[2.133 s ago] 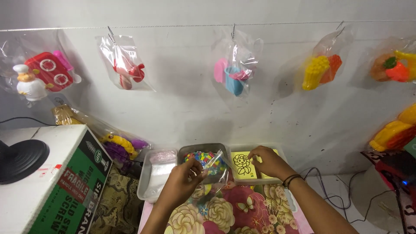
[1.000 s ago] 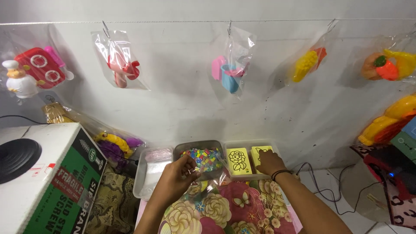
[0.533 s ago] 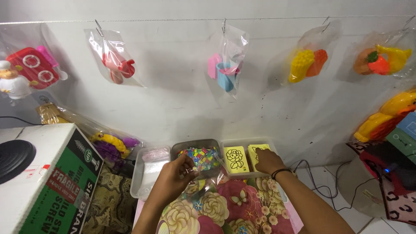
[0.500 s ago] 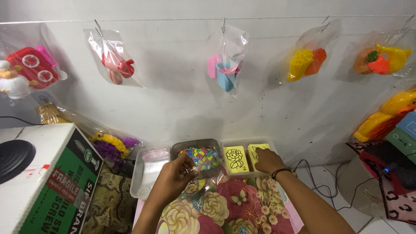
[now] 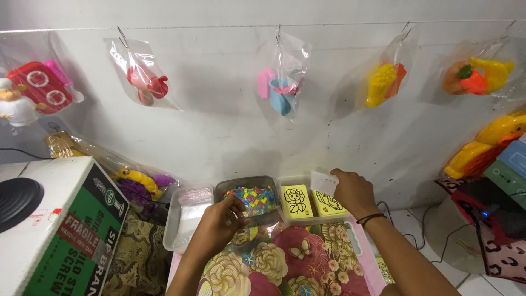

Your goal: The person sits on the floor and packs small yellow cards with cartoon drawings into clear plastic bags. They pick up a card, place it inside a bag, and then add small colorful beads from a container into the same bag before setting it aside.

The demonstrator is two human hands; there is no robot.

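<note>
Clear tub (image 5: 226, 188) of coloured pieces (image 5: 253, 198); left hand (image 5: 219, 225) pinches its rim, right hand (image 5: 353, 192) pinches a white card (image 5: 323, 182).

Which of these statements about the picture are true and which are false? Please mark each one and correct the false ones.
1. The right hand holds a small white card above a tray of yellow picture cards. True.
2. The left hand rests on the cardboard box. False: it is at the grey tray of small colourful pieces, apart from the box.
3. Clear bags with plastic toys hang on a line along the wall. True.
4. The right wrist is bare. False: it wears a dark band.
5. The cloth under the arms is plain white. False: it has a flower pattern.
</note>
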